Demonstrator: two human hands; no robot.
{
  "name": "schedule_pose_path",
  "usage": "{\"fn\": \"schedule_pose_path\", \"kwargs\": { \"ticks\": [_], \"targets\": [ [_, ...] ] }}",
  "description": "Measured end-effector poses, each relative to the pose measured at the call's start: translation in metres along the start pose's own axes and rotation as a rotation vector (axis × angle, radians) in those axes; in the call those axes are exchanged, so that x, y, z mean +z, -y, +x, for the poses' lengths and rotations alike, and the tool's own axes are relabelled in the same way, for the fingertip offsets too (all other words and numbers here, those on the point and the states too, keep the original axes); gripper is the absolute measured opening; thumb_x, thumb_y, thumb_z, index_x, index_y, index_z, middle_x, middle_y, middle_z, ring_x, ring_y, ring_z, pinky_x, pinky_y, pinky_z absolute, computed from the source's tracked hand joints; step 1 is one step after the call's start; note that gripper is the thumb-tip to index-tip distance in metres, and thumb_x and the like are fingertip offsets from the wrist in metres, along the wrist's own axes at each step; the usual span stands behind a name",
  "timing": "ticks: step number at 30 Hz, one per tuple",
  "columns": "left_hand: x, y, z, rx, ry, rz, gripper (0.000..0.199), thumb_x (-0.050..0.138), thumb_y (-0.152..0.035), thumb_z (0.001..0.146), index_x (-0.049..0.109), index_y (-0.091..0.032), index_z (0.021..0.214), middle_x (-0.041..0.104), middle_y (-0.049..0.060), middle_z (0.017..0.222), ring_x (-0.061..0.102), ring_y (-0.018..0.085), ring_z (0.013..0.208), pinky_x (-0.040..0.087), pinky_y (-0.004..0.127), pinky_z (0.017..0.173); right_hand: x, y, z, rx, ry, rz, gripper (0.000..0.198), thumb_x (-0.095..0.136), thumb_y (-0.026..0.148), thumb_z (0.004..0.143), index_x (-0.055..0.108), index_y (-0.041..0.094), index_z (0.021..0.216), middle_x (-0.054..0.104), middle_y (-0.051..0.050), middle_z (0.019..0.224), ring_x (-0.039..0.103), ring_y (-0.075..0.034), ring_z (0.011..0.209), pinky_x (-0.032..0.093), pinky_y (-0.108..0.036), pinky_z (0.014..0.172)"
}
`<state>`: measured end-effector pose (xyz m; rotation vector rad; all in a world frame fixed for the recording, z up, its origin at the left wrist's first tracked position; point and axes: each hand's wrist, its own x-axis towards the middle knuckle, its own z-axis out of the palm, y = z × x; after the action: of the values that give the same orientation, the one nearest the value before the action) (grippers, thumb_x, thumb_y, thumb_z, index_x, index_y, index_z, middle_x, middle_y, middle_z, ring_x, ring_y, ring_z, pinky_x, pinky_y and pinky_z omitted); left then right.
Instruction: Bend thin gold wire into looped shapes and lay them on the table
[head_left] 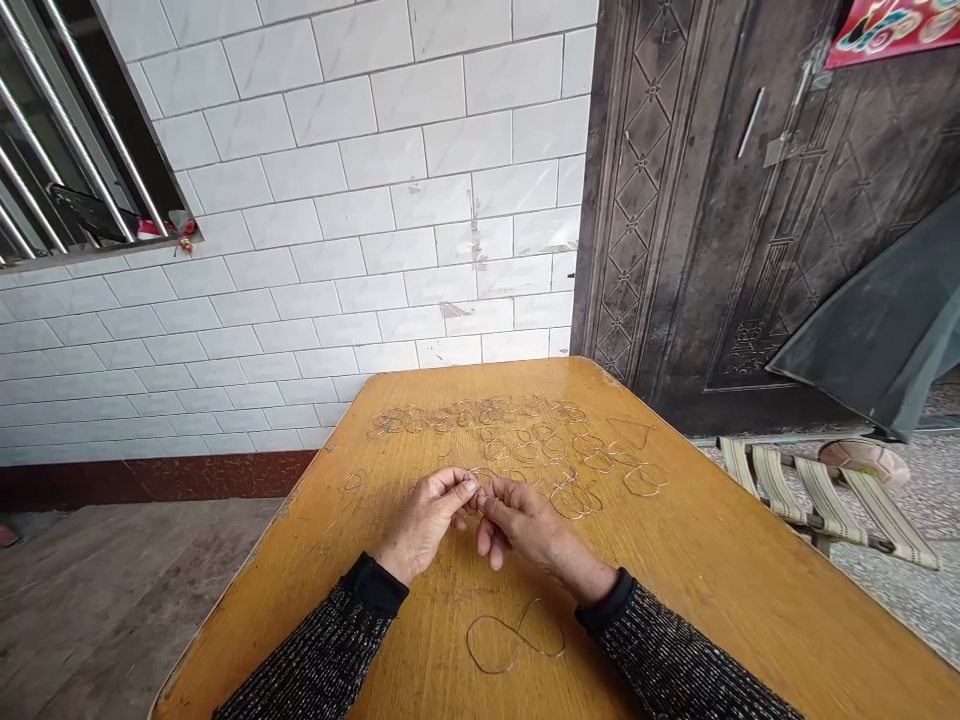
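Note:
Over the middle of the wooden table [675,600], my left hand [426,520] and my right hand [529,525] meet with fingertips almost touching. Thumb and forefinger are pinched closed on each side, on what looks like a thin wire; the fingers hide most of it. Just in front of me lies a copper-coloured wire [517,630] bent into a loose figure eight. Beyond my hands, several looped wires [574,490] are spread out, and a denser row of wire loops [480,410] stretches across the far part of the tabletop.
A white tiled wall [420,230] stands behind the table, with a barred window [75,130] at upper left. To the right are a dark carved metal door [675,250], a folding stool with striped straps [832,500] and a grey sheet [885,320].

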<state>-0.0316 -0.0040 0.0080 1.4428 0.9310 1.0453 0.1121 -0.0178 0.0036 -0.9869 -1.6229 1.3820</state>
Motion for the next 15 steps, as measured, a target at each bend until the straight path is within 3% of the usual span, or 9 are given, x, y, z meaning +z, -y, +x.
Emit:
{"fn": "schedule_pose_path", "kwargs": {
  "ticks": [3,5,10,15],
  "targets": [
    [0.001,-0.004,-0.001,0.000,-0.009,0.088,0.020,0.054,-0.034,0.076,0.053,-0.015,0.072,0.056,0.002,0.071,0.051,0.011,0.066,0.036,0.019,0.052,-0.012,0.000,0.002,-0.085,-0.208,-0.344,0.031,0.045,0.041,0.080,0.048,0.018,0.060,0.053,0.002,0.044,0.048,-0.009,0.036,0.034,-0.021,0.042],
    [0.002,-0.006,-0.002,0.001,0.030,0.140,0.021,0.053,-0.035,0.076,0.053,-0.015,0.071,0.058,0.002,0.070,0.051,0.010,0.062,0.036,0.020,0.051,-0.018,0.001,0.003,-0.161,-0.350,-0.388,0.029,0.044,0.037,0.081,0.048,0.018,0.059,0.054,0.001,0.048,0.048,-0.009,0.039,0.036,-0.021,0.044],
    [0.008,-0.005,-0.006,-0.055,0.175,0.209,0.022,0.053,-0.036,0.076,0.052,-0.015,0.069,0.058,0.001,0.065,0.049,0.009,0.055,0.033,0.020,0.049,-0.020,0.009,0.004,-0.231,-0.333,-0.043,0.023,0.050,0.040,0.075,0.052,0.017,0.074,0.056,0.000,0.066,0.046,-0.007,0.044,0.036,-0.020,0.041],
    [0.014,-0.006,-0.011,-0.130,0.229,0.299,0.016,0.052,-0.031,0.077,0.051,-0.015,0.071,0.059,0.000,0.067,0.049,0.008,0.055,0.032,0.020,0.050,-0.017,0.012,0.003,-0.205,-0.331,0.158,0.028,0.061,0.044,0.066,0.051,0.018,0.065,0.048,0.005,0.053,0.039,-0.006,0.040,0.031,-0.019,0.037]
  ]
}}
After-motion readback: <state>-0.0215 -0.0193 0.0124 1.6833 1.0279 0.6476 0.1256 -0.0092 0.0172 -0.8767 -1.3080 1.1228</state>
